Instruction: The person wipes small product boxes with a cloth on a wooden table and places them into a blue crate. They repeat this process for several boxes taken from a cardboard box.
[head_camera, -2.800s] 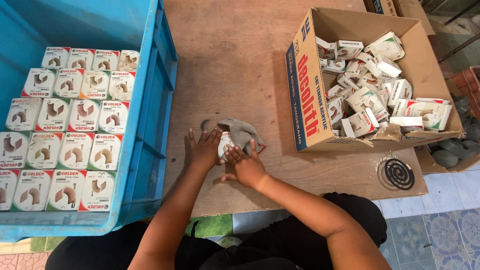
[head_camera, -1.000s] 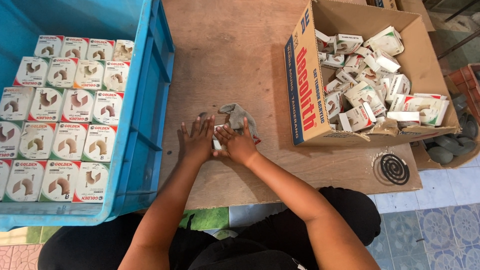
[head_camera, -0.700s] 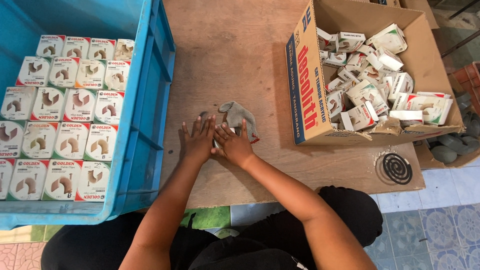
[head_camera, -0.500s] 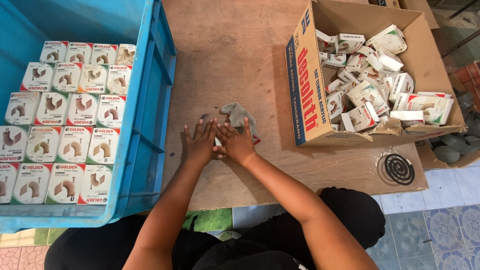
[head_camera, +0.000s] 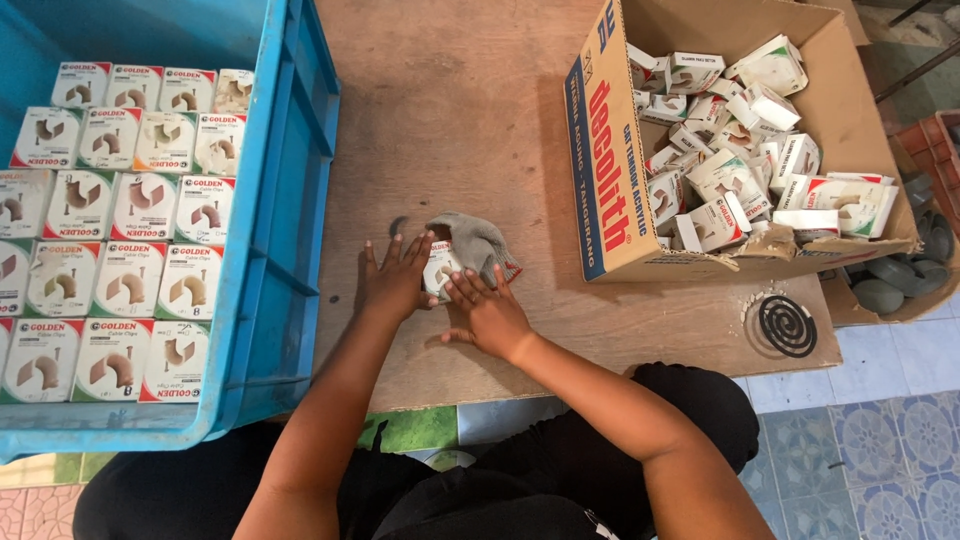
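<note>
Both my hands are down on the brown wooden table (head_camera: 460, 110), pressed around one small white cardboard box (head_camera: 438, 272). Left hand (head_camera: 392, 282) lies flat with fingers spread against its side, right hand (head_camera: 490, 315) pins it from the front. Box sits just touching a crumpled grey cloth (head_camera: 482, 243), between the blue plastic crate (head_camera: 290, 200) and the open brown carton (head_camera: 620, 200).

Small white box (head_camera: 438, 268) at centre, between both hands on bench. Blue crate (head_camera: 290, 200) at 9 o'clock — neat rows of white cartons (head_camera: 130, 210) with red-green trim. Brown cardboard box (head_camera: 610, 200) at 2 o'clock — loose white cartons (head_camera: 740, 160) heaped inside.
</note>
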